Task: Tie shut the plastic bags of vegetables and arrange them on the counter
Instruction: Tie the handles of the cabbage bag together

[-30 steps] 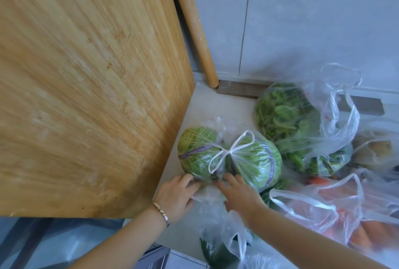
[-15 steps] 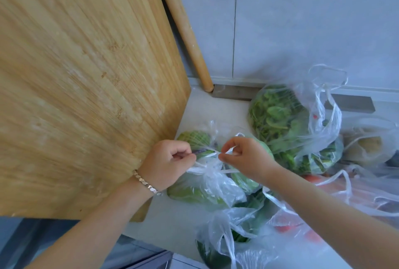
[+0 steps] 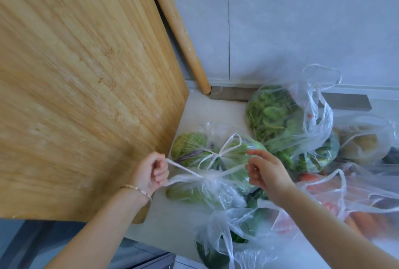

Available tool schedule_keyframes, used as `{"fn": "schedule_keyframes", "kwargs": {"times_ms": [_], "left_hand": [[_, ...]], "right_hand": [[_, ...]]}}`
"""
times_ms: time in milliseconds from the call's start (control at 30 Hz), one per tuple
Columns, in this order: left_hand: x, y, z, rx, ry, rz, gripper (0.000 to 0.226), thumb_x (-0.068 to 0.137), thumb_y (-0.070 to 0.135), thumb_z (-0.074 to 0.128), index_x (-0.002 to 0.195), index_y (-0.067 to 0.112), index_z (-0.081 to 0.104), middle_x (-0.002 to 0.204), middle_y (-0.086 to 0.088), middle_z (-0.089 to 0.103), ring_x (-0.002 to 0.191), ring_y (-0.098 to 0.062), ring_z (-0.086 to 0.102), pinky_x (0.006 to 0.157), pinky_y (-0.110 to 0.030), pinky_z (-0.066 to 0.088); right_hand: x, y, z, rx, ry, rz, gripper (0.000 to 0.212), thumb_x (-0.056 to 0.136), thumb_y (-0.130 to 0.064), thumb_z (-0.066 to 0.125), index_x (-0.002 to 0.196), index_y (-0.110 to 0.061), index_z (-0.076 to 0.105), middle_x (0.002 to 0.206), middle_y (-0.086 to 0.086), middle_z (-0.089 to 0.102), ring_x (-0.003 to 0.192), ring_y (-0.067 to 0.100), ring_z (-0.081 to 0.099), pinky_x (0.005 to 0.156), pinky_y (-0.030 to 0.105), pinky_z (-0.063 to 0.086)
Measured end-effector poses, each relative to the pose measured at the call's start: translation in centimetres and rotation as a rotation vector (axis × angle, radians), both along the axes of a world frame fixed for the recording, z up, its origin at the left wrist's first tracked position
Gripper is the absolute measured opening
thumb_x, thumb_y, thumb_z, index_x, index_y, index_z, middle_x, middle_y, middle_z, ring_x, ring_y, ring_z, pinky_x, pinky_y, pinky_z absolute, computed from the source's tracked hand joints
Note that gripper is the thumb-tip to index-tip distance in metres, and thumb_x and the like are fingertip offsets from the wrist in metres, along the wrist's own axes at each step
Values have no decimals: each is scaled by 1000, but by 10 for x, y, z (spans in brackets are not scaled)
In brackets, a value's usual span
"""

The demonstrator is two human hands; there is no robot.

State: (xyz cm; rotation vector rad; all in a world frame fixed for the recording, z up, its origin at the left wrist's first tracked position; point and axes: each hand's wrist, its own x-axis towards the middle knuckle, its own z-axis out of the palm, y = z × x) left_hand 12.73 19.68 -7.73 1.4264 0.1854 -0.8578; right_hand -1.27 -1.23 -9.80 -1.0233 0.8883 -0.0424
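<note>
Counter (image 3: 172,227): two hands (image 3: 151,171) (image 3: 267,173) on one bag (image 3: 207,193).

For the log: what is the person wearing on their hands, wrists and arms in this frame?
The left forearm and right forearm are bare, with no sleeve in view. Neither the left hand nor the right hand wears a glove, and no ring shows. The left wrist carries a thin bracelet of small gold-toned links. The right wrist is bare.

I lose the cutting board (image 3: 75,74) past the left and top edges; the carrot bag (image 3: 336,195) blurs at right; the bottom bag (image 3: 218,253) is cropped below.
</note>
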Motion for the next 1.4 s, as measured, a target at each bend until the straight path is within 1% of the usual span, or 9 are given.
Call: {"fn": "schedule_keyframes", "kwargs": {"times_ms": [67, 200, 367, 733, 900, 1000, 1200, 1267, 1400], "left_hand": [[-4, -12, 19, -307, 152, 62, 7, 55, 11, 72, 60, 8, 68, 48, -1, 59, 36, -9, 54, 33, -14, 40], [-29, -38, 32, -66, -146, -301, 54, 82, -20, 40, 106, 24, 61, 101, 7, 70, 84, -7, 70, 50, -22, 55], [-44, -45, 23, 128, -401, -586, 63, 82, -16, 53, 120, 34, 50, 69, 17, 67, 82, 0, 66, 59, -26, 57], [-19, -18, 14, 198, -328, -134, 28, 70, -8, 71, 54, 14, 68, 40, 3, 50, 37, -7, 46, 45, -18, 46], [-12, 5, 10, 610, -741, -648, 32, 63, 46, 72, 58, 15, 71, 37, 10, 49, 37, -3, 41, 44, -12, 31], [-10, 2, 23, 482, -833, -627, 36, 58, 52, 65, 44, 20, 58, 38, 10, 42, 41, -4, 37, 46, -12, 29], [-4, 10, 25, -149, -420, -308, 37, 48, 36, 84, 35, 18, 54, 37, 5, 40, 47, -14, 46, 74, -26, 53], [-11, 13, 18, -298, -226, -212, 43, 39, 28, 89, 31, 13, 50, 35, -1, 22, 33, -11, 38, 57, -27, 55], [-19, 7, 24, 74, -263, -352, 25, 46, 24, 71, 37, 8, 54, 29, 5, 24, 25, -7, 23, 35, -13, 26]], "right_hand": [[0, 3, 21, 232, -151, 21, 28, 90, 9, 39, 103, -10, 54, 57, 9, 60, 40, 13, 45, 37, 19, 42], [5, 26, 42, 317, -248, 265, 43, 82, 16, 53, 112, -14, 52, 89, 12, 71, 52, 17, 68, 44, 19, 53], [9, 37, 39, 309, -281, 353, 77, 75, 1, 68, 140, -17, 31, 83, 8, 74, 57, 10, 68, 53, 17, 54], [2, 17, 8, -366, 190, 505, 28, 76, -24, 74, 100, -17, 62, 60, -7, 43, 49, 4, 39, 41, 9, 31], [4, 13, 4, -292, 276, 563, 14, 79, -22, 69, 72, -13, 61, 61, -2, 45, 50, 10, 38, 49, 16, 33], [15, 13, 10, -349, 230, 578, 26, 81, -38, 65, 81, -12, 65, 68, 0, 50, 54, 11, 40, 58, 21, 33], [41, 11, 3, -194, 204, 352, 28, 84, -25, 64, 61, -14, 52, 55, 1, 31, 46, 13, 29, 44, 21, 27], [47, 14, -1, -142, 244, 295, 27, 85, -21, 64, 62, -13, 53, 54, 1, 34, 45, 12, 29, 41, 21, 26], [54, 17, -10, -28, 270, 159, 31, 85, -14, 63, 60, -12, 45, 52, 2, 34, 44, 12, 28, 40, 22, 23]]}}
